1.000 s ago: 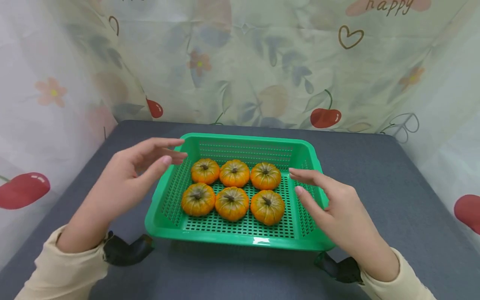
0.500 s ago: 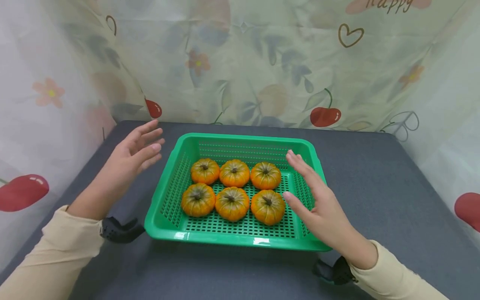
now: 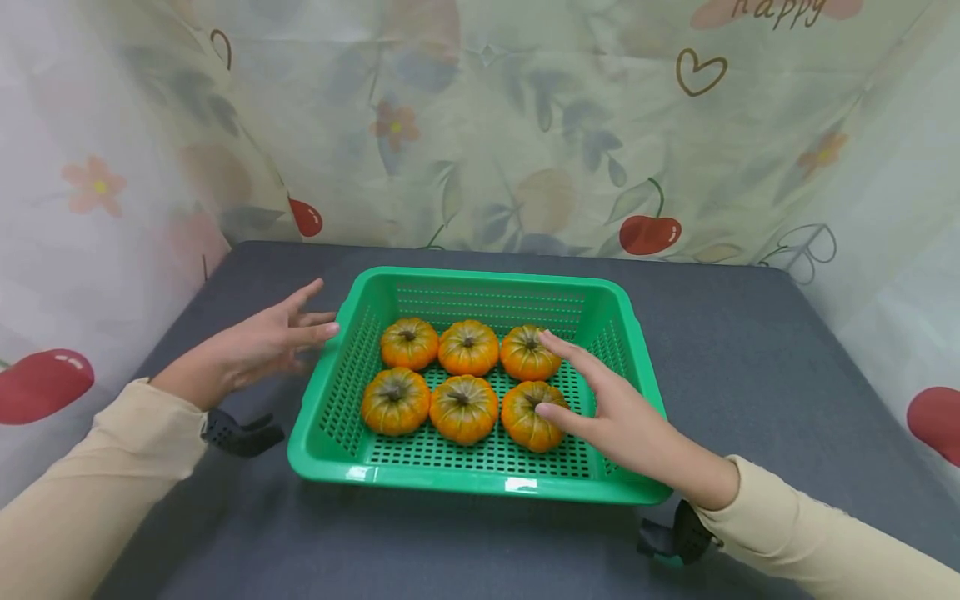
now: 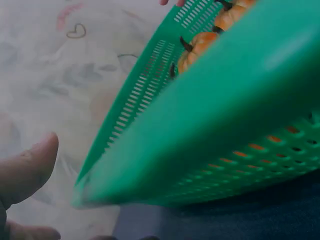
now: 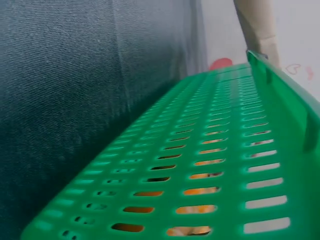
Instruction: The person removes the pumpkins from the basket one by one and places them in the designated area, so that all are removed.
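Several small orange pumpkins with greenish tops sit in two rows inside a green plastic basket (image 3: 480, 483), in the head view. My left hand (image 3: 262, 346) is at the basket's left rim, fingers spread and the thumb tip overlapping the rim. In the left wrist view, its thumb (image 4: 30, 170) shows beside the basket's corner. My right hand (image 3: 618, 417) reaches over the right rim, its fingertips over the back-right pumpkin (image 3: 525, 358) and its thumb over the front-right pumpkin (image 3: 525, 421). Its fingers look loosely extended. The right wrist view shows only the slotted basket wall (image 5: 230, 125), hiding that hand.
The basket stands on a dark grey table (image 3: 750, 375). A patterned curtain (image 3: 480, 125) with cherries and flowers closes off the back and both sides. Black cameras are strapped at the left wrist (image 3: 240, 433) and right wrist (image 3: 678, 533).
My left hand pulls back from over the basket's left side, then lowers to its left rim. My right hand moves left, over the right-hand pumpkins. Basket and pumpkins stay in place.
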`<move>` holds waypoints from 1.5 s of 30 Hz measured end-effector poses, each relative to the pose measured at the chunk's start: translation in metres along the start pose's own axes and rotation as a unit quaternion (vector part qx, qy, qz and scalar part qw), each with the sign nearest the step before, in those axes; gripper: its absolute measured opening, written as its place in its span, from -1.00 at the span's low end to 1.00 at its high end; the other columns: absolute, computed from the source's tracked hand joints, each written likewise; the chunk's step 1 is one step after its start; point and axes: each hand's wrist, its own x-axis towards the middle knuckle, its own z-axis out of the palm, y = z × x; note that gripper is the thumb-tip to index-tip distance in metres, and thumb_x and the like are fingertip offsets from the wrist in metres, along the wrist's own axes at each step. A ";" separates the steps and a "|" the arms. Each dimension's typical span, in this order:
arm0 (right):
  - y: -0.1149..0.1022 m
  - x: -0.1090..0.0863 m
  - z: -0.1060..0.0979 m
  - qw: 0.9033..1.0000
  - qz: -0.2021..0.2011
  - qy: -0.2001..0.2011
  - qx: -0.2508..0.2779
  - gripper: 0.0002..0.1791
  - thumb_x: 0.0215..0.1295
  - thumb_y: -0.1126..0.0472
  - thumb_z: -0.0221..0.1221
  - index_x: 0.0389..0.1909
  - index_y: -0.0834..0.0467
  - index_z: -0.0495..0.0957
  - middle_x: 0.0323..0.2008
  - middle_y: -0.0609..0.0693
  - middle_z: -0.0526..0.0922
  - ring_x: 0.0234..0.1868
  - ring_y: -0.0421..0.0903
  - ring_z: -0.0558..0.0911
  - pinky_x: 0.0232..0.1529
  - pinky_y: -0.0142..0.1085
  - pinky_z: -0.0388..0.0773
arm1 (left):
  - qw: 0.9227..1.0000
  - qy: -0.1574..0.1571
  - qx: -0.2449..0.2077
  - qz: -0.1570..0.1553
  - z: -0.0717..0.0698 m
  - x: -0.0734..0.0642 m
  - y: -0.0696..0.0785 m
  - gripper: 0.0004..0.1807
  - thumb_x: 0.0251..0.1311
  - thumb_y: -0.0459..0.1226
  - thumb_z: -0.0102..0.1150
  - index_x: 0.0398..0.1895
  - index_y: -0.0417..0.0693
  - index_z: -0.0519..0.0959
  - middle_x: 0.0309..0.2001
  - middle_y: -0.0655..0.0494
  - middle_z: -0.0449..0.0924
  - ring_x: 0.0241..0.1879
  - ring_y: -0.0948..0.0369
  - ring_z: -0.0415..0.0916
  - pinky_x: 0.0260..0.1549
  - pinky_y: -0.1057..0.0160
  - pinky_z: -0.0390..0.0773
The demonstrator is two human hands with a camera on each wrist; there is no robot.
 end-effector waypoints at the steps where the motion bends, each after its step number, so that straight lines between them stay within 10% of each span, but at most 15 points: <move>1: 0.000 0.002 0.000 1.000 0.006 -0.008 0.004 -0.19 0.31 -0.08 0.21 0.51 -0.18 0.04 0.51 -0.09 0.07 0.50 0.08 0.08 0.36 0.22 0.19 | 1.000 -0.014 -0.008 -0.006 -0.001 0.001 -0.002 0.06 0.42 -0.16 0.02 0.46 0.31 -0.69 0.54 -0.21 -0.48 0.47 -0.30 -0.24 0.23 -0.45 0.12; 7: 0.002 0.011 0.002 0.997 0.045 -0.055 0.021 -0.20 0.30 0.00 0.24 0.50 -0.09 0.09 0.50 0.01 0.09 0.50 0.15 0.07 0.37 0.25 0.14 | 0.996 -0.070 -0.051 -0.027 -0.004 0.006 -0.008 0.07 0.41 -0.20 0.04 0.45 0.47 -0.66 0.54 -0.17 -0.52 0.47 -0.27 -0.17 0.20 -0.35 0.32; 17: 0.006 0.015 0.004 0.994 0.058 -0.084 0.024 -0.23 0.26 0.04 0.29 0.45 0.06 0.21 0.42 0.13 0.26 0.43 0.16 0.21 0.35 0.16 0.25 | 0.992 -0.086 -0.089 -0.031 -0.005 0.010 -0.008 0.01 0.41 -0.30 0.02 0.46 0.64 -0.50 0.56 -0.12 -0.37 0.17 0.01 0.50 0.08 -0.17 0.53; 45: 0.014 0.018 0.010 0.989 0.048 -0.139 -0.004 -0.38 0.16 0.19 0.36 0.27 0.15 0.43 0.28 0.11 0.44 0.29 0.13 0.38 0.25 0.06 0.39 | 0.981 -0.116 -0.150 -0.043 -0.008 0.012 -0.012 -0.02 0.43 -0.34 -0.04 0.42 0.80 -0.41 0.55 -0.11 -0.49 0.12 0.03 0.54 0.05 -0.09 0.57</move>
